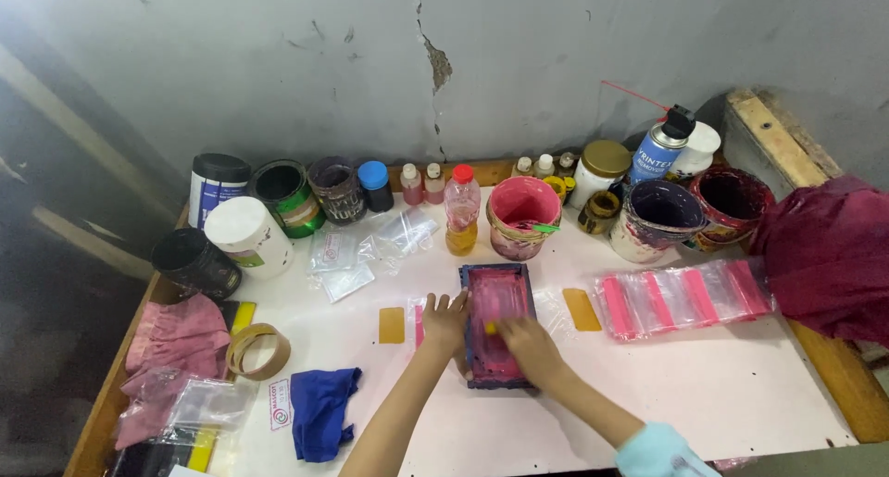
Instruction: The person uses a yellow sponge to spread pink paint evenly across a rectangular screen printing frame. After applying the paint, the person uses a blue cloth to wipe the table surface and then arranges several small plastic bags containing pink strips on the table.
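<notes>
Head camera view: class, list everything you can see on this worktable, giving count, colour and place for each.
printing frame: one, dark with pink ink, table centre
pink tub: one, behind the frame
bottle: one, red cap, yellow liquid, left of the tub
spray can: one, blue, back right
plastic bags: overlapping row, clear with pink strips, right
tape roll: one, tan, left
blue cloth: one, front left
pink cloth: one, left edge
left hand: on the frame's left edge
right hand: on the frame, holding something small and yellow

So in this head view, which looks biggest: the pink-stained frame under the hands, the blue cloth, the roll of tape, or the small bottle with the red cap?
1. Pink-stained frame
2. Blue cloth
3. Roll of tape and bottle with the red cap: they look about alike, and the bottle stands farther from the camera, so I won't rank them.
</notes>
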